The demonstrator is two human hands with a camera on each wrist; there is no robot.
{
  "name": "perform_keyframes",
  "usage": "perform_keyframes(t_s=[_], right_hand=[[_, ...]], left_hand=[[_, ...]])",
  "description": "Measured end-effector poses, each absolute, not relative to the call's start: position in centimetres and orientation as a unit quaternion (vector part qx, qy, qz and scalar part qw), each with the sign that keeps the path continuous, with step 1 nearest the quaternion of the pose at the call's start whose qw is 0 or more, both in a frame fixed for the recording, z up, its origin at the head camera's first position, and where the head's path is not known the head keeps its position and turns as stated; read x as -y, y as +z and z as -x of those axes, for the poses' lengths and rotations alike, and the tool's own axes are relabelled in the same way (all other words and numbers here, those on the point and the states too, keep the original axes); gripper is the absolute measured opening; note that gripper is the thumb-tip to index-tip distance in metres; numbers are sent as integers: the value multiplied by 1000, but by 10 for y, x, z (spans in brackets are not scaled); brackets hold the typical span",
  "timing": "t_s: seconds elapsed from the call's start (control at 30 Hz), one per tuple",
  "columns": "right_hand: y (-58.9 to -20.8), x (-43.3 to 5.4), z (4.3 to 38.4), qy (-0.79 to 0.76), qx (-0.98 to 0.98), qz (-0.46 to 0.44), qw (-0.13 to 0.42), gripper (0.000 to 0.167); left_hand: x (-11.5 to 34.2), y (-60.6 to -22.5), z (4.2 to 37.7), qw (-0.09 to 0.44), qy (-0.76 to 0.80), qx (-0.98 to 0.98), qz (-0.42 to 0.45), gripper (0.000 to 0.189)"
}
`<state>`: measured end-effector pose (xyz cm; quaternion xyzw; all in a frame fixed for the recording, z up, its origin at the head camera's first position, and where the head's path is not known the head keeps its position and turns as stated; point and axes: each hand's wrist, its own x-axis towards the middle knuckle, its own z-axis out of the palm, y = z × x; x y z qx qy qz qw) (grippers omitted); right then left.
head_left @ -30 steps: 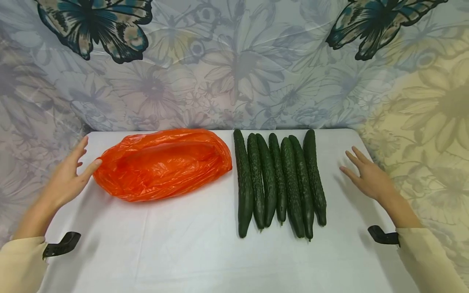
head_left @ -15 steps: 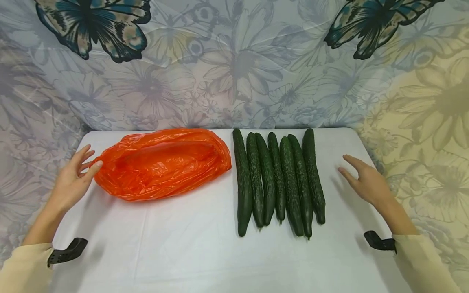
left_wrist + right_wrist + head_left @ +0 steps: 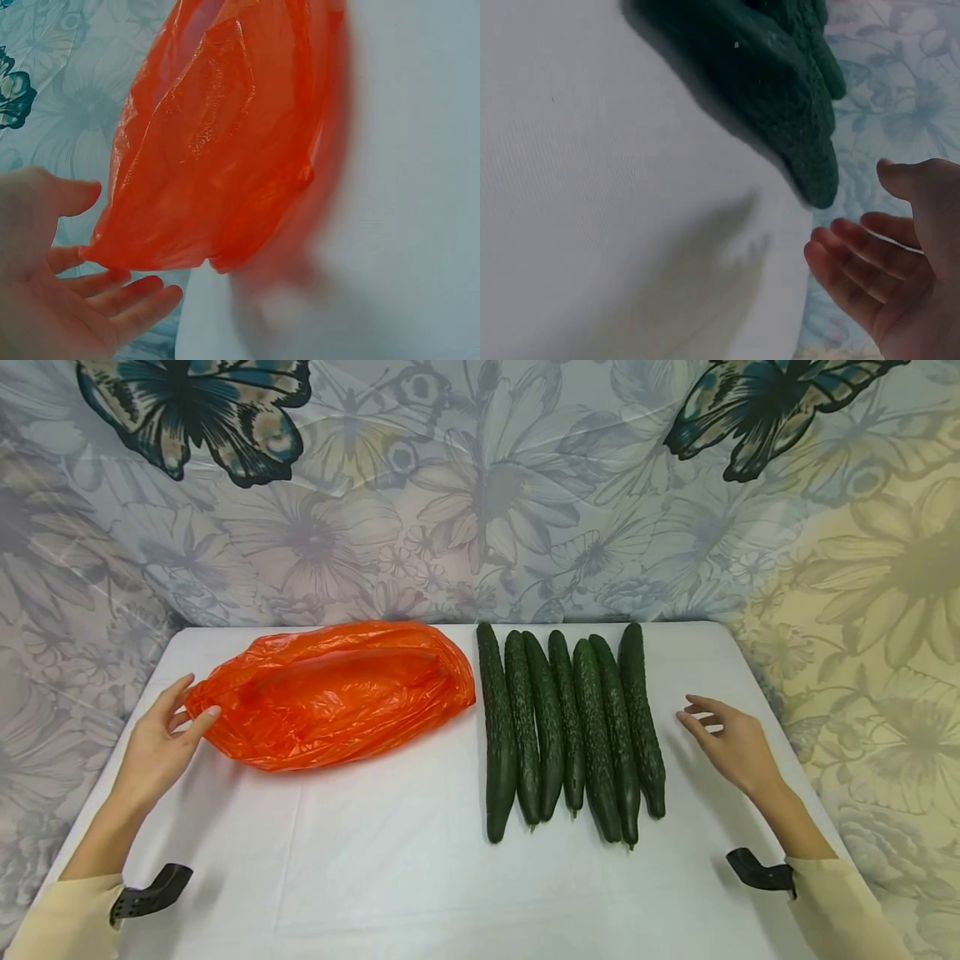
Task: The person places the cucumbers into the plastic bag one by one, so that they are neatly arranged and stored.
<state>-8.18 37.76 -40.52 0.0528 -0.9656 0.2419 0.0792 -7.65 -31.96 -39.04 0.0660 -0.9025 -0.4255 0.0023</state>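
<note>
Fingers of the left hand (image 3: 157,743) are spread and gently bent at the left end of the bag (image 3: 330,710), the thumb well apart from the others. The left wrist view shows the forefinger at the bag's pointed corner and a gap between thumb and plastic; whether the forefinger does more than touch it, I cannot tell.

Fingers of the right hand (image 3: 727,747), well to the right of the bag, are loosely curved, with the thumb apart from them in the right wrist view. They hold nothing, and the end of the nearest cucumber is close to them but not touching.

Orange-red and crumpled, the bag lies lengthwise from side to side. Seven cucumbers (image 3: 568,722) lie in a row to its right, the first just beside its right end, their long sides running away from the person.

White cloth (image 3: 390,860) spreads under the bag. Pale sleeves (image 3: 75,918) and black wrist mounts (image 3: 153,892) are nearer the person than the bag. Behind the bag rises a flowered backdrop (image 3: 495,527) with two dark butterflies (image 3: 187,418) above.
</note>
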Motion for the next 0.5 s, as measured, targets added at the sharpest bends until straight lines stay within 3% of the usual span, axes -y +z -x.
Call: perform_keyframes(t_s=[0.2, 0.5], right_hand=[[-404, -359, 71, 253, 963, -49, 84, 44], [-393, -324, 39, 275, 951, -28, 135, 35]], left_hand=[[319, -396, 73, 2, -434, 898, -75, 71], [317, -404, 70, 9, -442, 894, -78, 69]])
